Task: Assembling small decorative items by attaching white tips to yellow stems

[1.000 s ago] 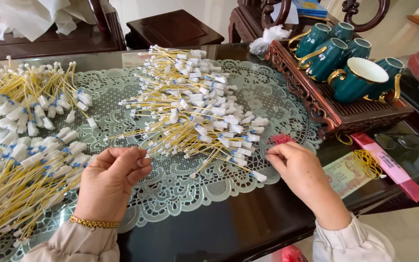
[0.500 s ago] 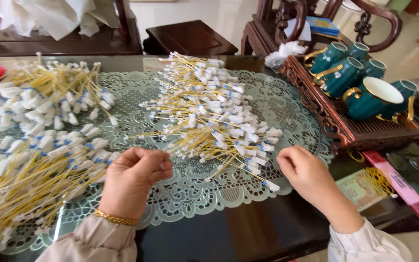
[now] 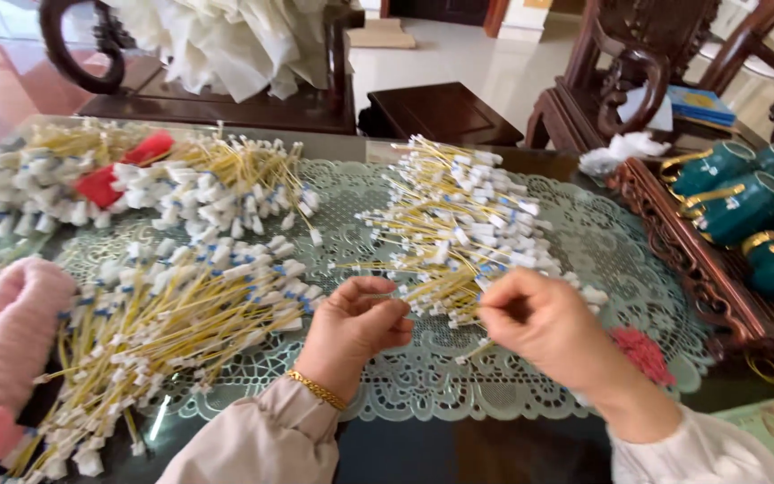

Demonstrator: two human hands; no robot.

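Over the lace mat (image 3: 584,233) on the dark glass worktop (image 3: 459,453), both hands meet at the near edge of the middle pile of yellow cables (image 3: 459,224), thin yellow cords tipped with white connectors. The right hand (image 3: 544,323) is curled with its fingertips pinched on a small bunch of those cables (image 3: 436,291), which stick out toward the left hand (image 3: 351,327). That hand is loosely clenched, thumb against forefinger, just at the ends of the same bunch; whether it actually grips them I cannot tell. A gold bracelet (image 3: 315,390) circles its wrist.

To the left lie two more heaps of the same cables (image 3: 181,305), one near, one farther back with red pieces (image 3: 123,166) among it. A pink fuzzy thing (image 3: 2,341) sits at the left edge. On the right, a carved wooden tray (image 3: 674,246) holds teal cups with gold handles (image 3: 732,193).
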